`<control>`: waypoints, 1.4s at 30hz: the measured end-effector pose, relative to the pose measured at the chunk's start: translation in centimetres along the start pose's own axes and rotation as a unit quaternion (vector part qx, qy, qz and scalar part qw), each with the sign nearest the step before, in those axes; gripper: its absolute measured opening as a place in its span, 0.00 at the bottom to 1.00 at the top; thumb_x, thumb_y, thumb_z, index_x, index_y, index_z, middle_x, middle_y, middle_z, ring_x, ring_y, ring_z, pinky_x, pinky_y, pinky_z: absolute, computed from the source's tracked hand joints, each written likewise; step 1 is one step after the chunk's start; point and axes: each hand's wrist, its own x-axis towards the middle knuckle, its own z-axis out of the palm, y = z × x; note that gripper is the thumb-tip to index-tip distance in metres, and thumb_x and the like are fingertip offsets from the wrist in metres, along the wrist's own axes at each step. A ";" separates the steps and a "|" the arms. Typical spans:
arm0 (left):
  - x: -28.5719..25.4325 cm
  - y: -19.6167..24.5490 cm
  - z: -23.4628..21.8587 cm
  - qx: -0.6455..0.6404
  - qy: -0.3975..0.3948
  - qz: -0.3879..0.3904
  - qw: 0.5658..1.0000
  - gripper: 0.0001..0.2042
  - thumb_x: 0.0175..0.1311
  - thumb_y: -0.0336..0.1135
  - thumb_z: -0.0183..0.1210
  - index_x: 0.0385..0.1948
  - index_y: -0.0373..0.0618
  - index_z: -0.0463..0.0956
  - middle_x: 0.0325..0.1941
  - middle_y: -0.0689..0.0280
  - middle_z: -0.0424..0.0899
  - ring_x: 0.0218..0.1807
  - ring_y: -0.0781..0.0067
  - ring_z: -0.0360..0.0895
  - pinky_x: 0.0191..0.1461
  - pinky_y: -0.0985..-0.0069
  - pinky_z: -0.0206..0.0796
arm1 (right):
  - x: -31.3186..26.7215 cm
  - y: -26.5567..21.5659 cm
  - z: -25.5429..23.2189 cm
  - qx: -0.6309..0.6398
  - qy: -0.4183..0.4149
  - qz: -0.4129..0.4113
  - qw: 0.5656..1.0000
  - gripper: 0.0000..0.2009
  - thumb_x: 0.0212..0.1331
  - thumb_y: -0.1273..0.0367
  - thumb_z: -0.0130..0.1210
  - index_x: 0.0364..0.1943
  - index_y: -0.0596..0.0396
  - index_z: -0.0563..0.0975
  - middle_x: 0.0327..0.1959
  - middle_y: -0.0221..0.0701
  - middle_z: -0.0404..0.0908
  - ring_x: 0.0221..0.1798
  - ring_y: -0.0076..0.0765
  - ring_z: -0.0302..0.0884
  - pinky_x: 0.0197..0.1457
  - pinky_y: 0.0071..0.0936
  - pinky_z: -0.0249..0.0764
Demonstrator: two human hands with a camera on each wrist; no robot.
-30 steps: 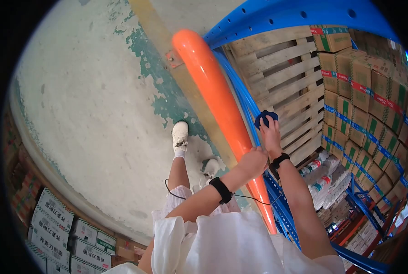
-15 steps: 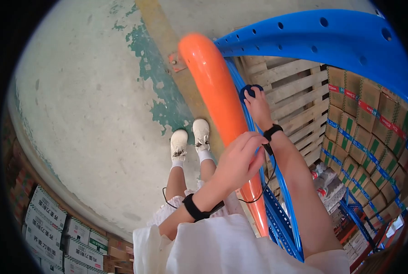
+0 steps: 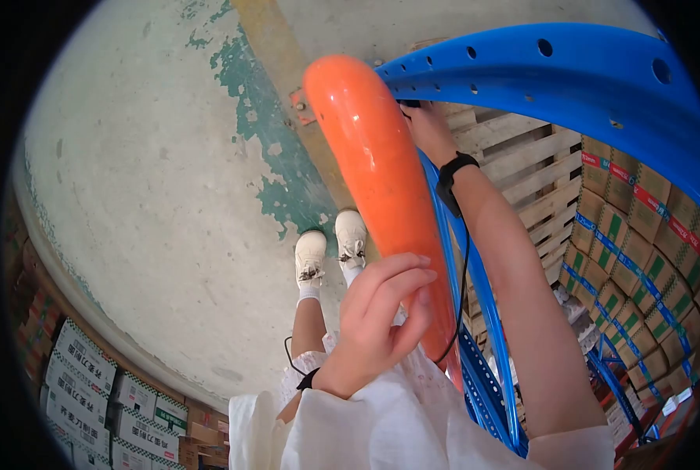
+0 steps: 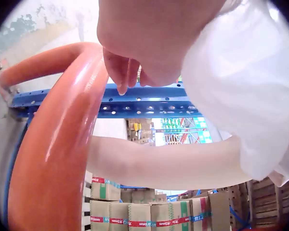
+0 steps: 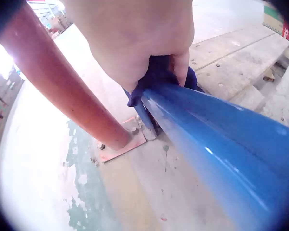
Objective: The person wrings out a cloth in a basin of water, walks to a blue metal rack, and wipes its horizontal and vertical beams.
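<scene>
Grip: my right hand is clenched round a dark blue cloth, pressing it onto the blue rack beam; my left hand holds nothing, fingers loosely bent.
Cloth position: low on the beam, close to where the orange guard post is bolted to the floor.
Step in hand: I judge this to be wiping down the beam, with the cloth at the far, lower end of its run.
Next move calls for: steady pressure while the cloth slides along the painted metal, keeping clear of the post.
Right arm pose: stretched out and down past the post, wrist strap showing.
Left hand pose: raised just beside the post, near my chest; whether it touches the post I cannot tell.
</scene>
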 end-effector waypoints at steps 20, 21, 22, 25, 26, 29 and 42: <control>-3.1 0.1 -0.2 -0.024 -0.038 -0.036 0.998 0.09 0.52 0.15 0.52 0.35 0.36 0.74 0.41 0.57 0.77 0.40 0.67 0.76 0.41 0.77 0.69 | -6.7 0.7 -1.3 0.045 -0.010 0.047 0.998 0.19 0.53 0.67 0.57 0.52 0.44 0.75 0.55 0.44 0.68 0.54 0.56 0.67 0.54 0.43 0.70; -3.2 0.2 -0.3 -0.027 -0.036 -0.038 0.998 0.09 0.52 0.15 0.52 0.34 0.35 0.74 0.41 0.57 0.77 0.40 0.67 0.76 0.40 0.78 0.69 | -8.4 0.7 -1.9 0.048 -0.001 0.038 0.998 0.19 0.52 0.67 0.57 0.52 0.44 0.75 0.55 0.44 0.68 0.53 0.56 0.67 0.54 0.42 0.70; -3.3 0.5 -0.4 -0.026 -0.037 -0.039 0.998 0.09 0.52 0.15 0.52 0.34 0.35 0.74 0.41 0.57 0.77 0.39 0.68 0.76 0.40 0.78 0.69 | -10.4 0.4 -2.5 0.049 0.006 0.042 0.998 0.19 0.52 0.67 0.58 0.52 0.44 0.75 0.54 0.45 0.68 0.53 0.56 0.67 0.54 0.42 0.69; -3.1 1.1 -0.5 -0.018 -0.042 -0.035 0.998 0.09 0.52 0.15 0.52 0.34 0.35 0.74 0.41 0.57 0.77 0.39 0.69 0.76 0.39 0.79 0.69 | -17.2 -0.7 -5.2 0.069 0.025 0.048 0.996 0.19 0.52 0.70 0.57 0.51 0.44 0.76 0.53 0.44 0.68 0.52 0.54 0.67 0.54 0.41 0.68; -3.0 1.3 -0.6 -0.014 -0.045 -0.030 0.998 0.09 0.52 0.15 0.52 0.34 0.35 0.74 0.41 0.57 0.77 0.39 0.69 0.76 0.39 0.79 0.68 | -19.6 -1.4 -6.7 0.059 0.011 0.060 0.996 0.19 0.52 0.71 0.57 0.51 0.44 0.76 0.53 0.44 0.68 0.52 0.54 0.67 0.53 0.40 0.68; -2.8 1.4 -0.4 -0.026 -0.049 -0.042 0.998 0.09 0.52 0.15 0.52 0.34 0.36 0.74 0.40 0.58 0.77 0.39 0.69 0.76 0.40 0.78 0.68 | -26.2 -2.4 -9.6 0.035 -0.024 0.095 0.995 0.19 0.52 0.72 0.58 0.52 0.44 0.76 0.52 0.43 0.68 0.52 0.53 0.66 0.53 0.40 0.69; -1.6 0.4 1.2 -0.055 -0.033 -0.068 0.996 0.09 0.52 0.15 0.52 0.33 0.37 0.74 0.40 0.58 0.77 0.39 0.69 0.76 0.40 0.78 0.68 | -13.2 -1.1 -3.9 0.014 0.015 0.052 0.998 0.18 0.55 0.68 0.55 0.52 0.45 0.74 0.53 0.41 0.69 0.52 0.54 0.66 0.52 0.41 0.70</control>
